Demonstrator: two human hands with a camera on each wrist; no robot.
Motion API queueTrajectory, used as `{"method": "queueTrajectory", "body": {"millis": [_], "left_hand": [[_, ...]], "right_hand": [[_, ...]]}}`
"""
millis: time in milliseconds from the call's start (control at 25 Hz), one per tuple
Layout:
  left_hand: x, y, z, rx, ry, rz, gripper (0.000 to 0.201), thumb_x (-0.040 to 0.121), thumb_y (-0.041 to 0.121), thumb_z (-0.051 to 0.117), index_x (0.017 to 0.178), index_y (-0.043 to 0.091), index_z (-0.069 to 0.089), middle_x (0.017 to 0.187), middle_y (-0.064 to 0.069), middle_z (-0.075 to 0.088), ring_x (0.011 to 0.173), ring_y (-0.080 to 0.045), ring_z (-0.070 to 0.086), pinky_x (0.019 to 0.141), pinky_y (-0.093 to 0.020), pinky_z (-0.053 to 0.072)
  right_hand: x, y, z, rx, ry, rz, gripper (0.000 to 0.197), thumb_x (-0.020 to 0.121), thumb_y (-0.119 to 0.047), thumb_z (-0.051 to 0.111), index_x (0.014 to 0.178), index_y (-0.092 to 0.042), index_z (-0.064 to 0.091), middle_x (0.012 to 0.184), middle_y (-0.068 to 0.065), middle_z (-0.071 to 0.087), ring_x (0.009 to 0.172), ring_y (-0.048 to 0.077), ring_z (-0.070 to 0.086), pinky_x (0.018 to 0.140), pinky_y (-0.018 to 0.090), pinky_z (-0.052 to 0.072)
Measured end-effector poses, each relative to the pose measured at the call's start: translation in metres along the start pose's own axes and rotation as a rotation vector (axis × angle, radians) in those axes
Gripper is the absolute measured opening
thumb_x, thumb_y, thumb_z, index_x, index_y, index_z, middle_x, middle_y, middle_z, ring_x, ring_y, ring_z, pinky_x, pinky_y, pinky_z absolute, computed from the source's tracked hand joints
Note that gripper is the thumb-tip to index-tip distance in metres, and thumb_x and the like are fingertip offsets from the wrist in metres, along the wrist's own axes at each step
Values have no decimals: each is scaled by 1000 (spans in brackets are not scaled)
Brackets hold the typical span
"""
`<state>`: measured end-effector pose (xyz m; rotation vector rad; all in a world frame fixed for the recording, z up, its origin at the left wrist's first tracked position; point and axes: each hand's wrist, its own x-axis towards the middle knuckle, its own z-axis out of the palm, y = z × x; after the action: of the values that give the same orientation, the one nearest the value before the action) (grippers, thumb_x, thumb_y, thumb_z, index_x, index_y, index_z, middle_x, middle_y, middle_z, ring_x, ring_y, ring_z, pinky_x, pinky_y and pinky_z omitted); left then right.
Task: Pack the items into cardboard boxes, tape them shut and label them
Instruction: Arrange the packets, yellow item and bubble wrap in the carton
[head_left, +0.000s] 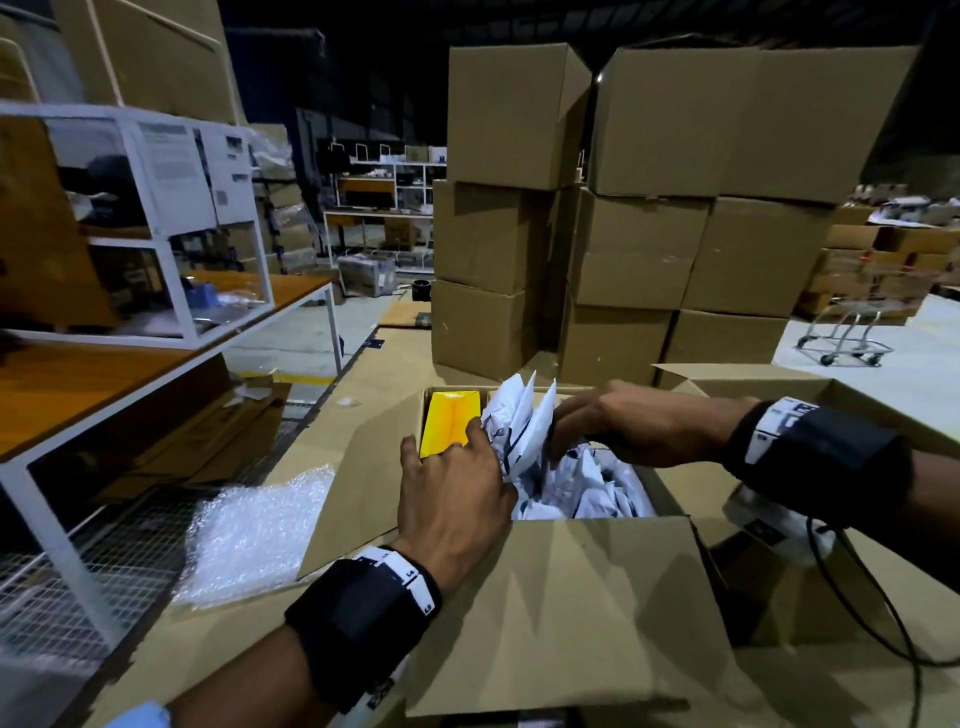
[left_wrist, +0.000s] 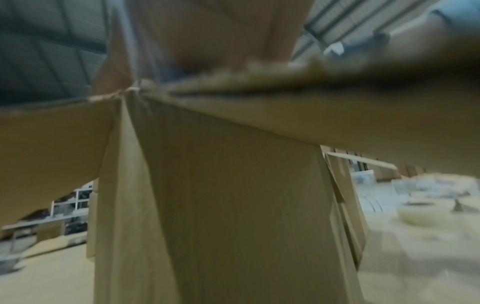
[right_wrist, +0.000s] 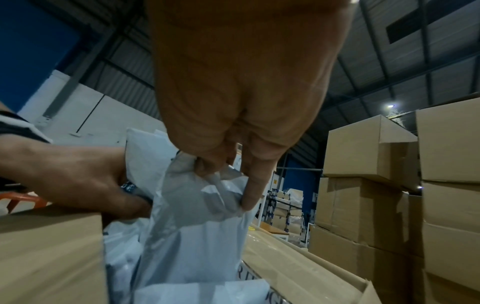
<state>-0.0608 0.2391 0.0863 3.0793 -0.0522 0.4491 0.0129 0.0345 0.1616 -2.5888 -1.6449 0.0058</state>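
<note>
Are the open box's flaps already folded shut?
No, the open box has its flaps spread, with both hands among white packets inside.

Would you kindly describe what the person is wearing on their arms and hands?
Both hands are bare, no gloves. The left hand and the right hand each have a broad black wrist strap edged by a white band with black block markings. A light blue sleeve shows on the left arm.

Head view looks down into the open brown cardboard box (head_left: 561, 597); the wrist views sit close against it, sharing its walls.
</note>
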Motion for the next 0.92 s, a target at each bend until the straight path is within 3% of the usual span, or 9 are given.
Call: {"method": "queueTrajectory", "body": {"millis": [120,240,360,480,560,640,760,840,920], "left_hand": [[-1,5,-2,54,2,6,56,96,39,48,142,12,32,108,-4,71,100,-29,67,115,-53,23],[-2,9,-4,69,-26,3,47,97,37,49,137,14,37,109,-5,70,99,-29,67,115,-54,22],[-2,10,-6,78,-45,-3,44,97,36,48,134,14,40,113,-7,68,103,-30,66,114,-56,22],[1,10,-4,70,-86,24,47,98,40,48,136,14,41,125,-9,63,122,-30,55,112,-61,21],[5,8,2,15,-119,76,55,96,52,43,137,16,40,138,-9,54,136,-30,42,111,-62,23],[5,3,8,-93,-179,124,75,92,71,32,146,19,34,150,-9,43,142,-30,33,111,-60,26],[1,-7,10,-161,-331,157,108,79,92,20,161,23,6,168,-9,9,154,-31,8,121,-57,10],[-3,-9,12,-105,-364,152,120,73,97,17,161,19,-5,169,-7,-6,155,-27,-4,122,-57,0],[-3,-7,13,-79,-377,122,127,68,100,12,159,16,-12,168,-4,-12,155,-24,-10,119,-63,-6]], "right_hand": [[-11,-1,-5,20,39,38,37,95,1,44,114,-16,71,120,-1,67,107,14,65,87,38,53],[-18,-5,2,38,92,51,39,96,-14,34,116,-21,66,120,-3,64,107,14,63,86,40,53],[-21,-4,10,123,162,142,29,99,-11,44,125,-23,49,120,-3,60,108,14,60,90,42,53],[-23,-11,12,200,101,196,82,91,-5,62,151,-32,14,131,-3,49,114,8,53,99,29,49],[-18,-13,13,48,33,224,112,87,-4,69,152,-51,-9,124,0,39,97,14,50,81,30,48],[-9,-14,15,-185,0,217,112,85,-12,76,152,-54,-4,119,1,30,89,15,40,75,30,45],[-2,-8,13,-352,25,171,84,78,-26,83,141,-48,32,140,2,22,122,22,33,89,37,52],[2,-6,11,-304,-29,149,76,77,-19,80,134,-43,36,155,-3,16,142,28,18,100,45,50],[10,-5,14,-252,-97,88,77,79,-6,71,135,-42,32,154,-10,25,144,27,18,101,53,48]]}}
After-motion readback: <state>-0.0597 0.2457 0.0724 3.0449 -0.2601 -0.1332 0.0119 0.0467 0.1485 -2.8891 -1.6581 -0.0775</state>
